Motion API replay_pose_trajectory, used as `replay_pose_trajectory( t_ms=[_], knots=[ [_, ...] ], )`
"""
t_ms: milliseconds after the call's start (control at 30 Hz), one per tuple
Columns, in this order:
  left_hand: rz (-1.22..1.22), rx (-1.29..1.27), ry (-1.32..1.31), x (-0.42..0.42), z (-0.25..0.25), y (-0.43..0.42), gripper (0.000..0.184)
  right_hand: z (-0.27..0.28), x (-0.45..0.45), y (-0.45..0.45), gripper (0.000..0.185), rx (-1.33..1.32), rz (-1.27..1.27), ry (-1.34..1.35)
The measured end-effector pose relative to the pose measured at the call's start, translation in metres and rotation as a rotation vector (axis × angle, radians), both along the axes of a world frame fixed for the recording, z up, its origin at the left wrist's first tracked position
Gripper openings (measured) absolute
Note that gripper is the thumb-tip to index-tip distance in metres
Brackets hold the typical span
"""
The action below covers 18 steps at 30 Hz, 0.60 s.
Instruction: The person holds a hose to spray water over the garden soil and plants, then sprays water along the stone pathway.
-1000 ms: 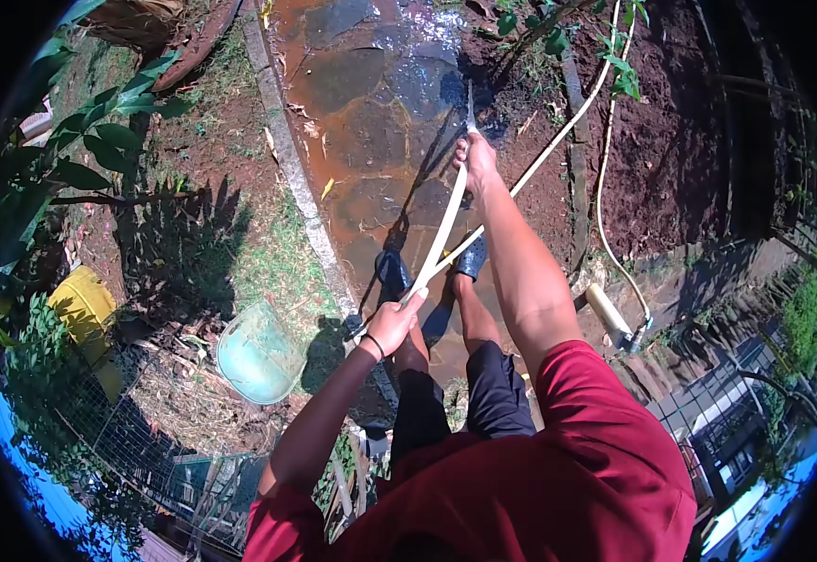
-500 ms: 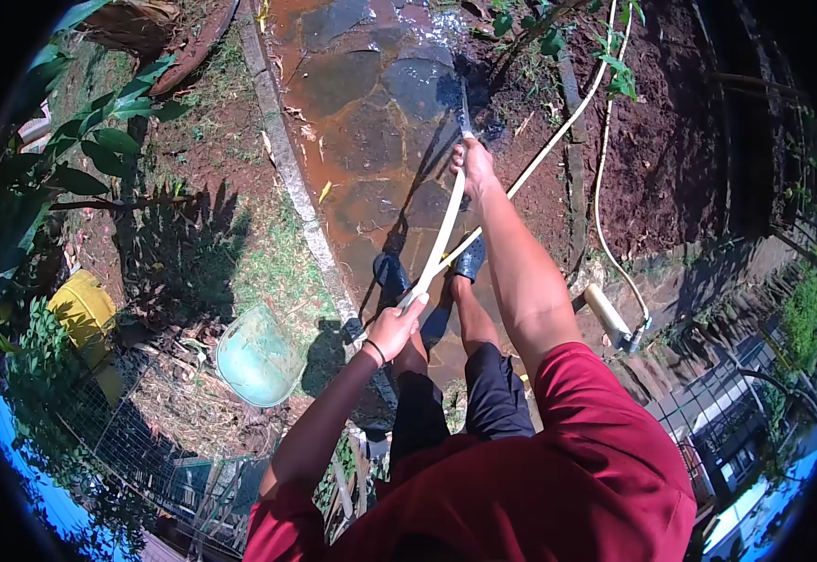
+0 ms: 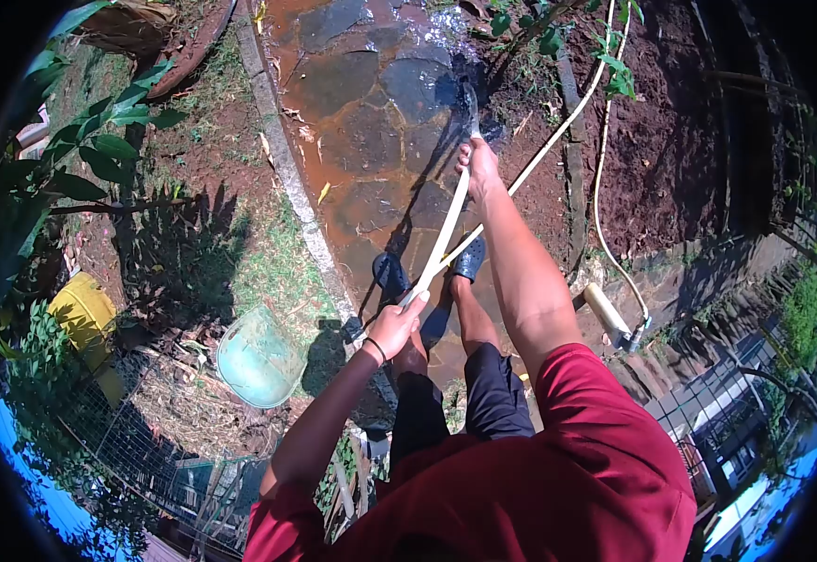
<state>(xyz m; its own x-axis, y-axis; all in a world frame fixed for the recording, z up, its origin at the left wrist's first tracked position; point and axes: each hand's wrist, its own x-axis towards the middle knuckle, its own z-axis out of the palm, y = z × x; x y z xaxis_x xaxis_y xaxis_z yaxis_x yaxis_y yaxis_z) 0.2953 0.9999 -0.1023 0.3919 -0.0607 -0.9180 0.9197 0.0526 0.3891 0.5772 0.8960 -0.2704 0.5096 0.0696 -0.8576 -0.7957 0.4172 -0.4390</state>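
Note:
A pale yellow garden hose (image 3: 448, 225) runs between my two hands. Near its outlet, my right hand (image 3: 480, 169) is wrapped round it, and water (image 3: 471, 103) comes out just beyond the fingers. My left hand (image 3: 396, 325) grips the hose lower down, close to my knees. The wet stone path (image 3: 361, 136) lies beneath, with reddish muddy water along its left side. From near my left hand the hose bends back and leads up to the right. Where my fingers close, the hose surface is hidden.
A concrete kerb (image 3: 298, 201) edges the path on the left. Beyond it stand a pale green tub (image 3: 258, 358) and a yellow container (image 3: 85, 314). At right, more hose reaches a tap fitting (image 3: 635, 339) beside a pale cylinder (image 3: 607, 312). Leafy branches (image 3: 99, 150) hang at left.
My right hand has shifted slightly right and down, and the water stream at the outlet now curves a little. My left hand stays in place on the hose.

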Motion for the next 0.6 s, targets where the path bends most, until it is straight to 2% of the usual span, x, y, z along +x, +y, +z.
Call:
replay_pose_trajectory(
  t_ms=[100, 333, 400, 600],
  knots=[
    [-0.019, 0.013, -0.030, 0.002, -0.002, 0.002, 0.062, -0.002, 0.001, -0.003, 0.012, 0.007, -0.050, 0.019],
    [-0.031, 0.019, -0.019, -0.006, 0.000, -0.004, 0.061, 0.000, -0.006, 0.001, 0.012, 0.043, 0.055, 0.027],
    [0.064, -0.025, 0.018, -0.008, 0.003, -0.008, 0.060, 0.003, -0.006, 0.005, 0.012, 0.067, 0.066, 0.032],
    [0.089, -0.018, 0.015, -0.003, -0.004, -0.005, 0.057, 0.001, 0.006, 0.013, 0.007, 0.076, 0.042, -0.042]
  ],
)
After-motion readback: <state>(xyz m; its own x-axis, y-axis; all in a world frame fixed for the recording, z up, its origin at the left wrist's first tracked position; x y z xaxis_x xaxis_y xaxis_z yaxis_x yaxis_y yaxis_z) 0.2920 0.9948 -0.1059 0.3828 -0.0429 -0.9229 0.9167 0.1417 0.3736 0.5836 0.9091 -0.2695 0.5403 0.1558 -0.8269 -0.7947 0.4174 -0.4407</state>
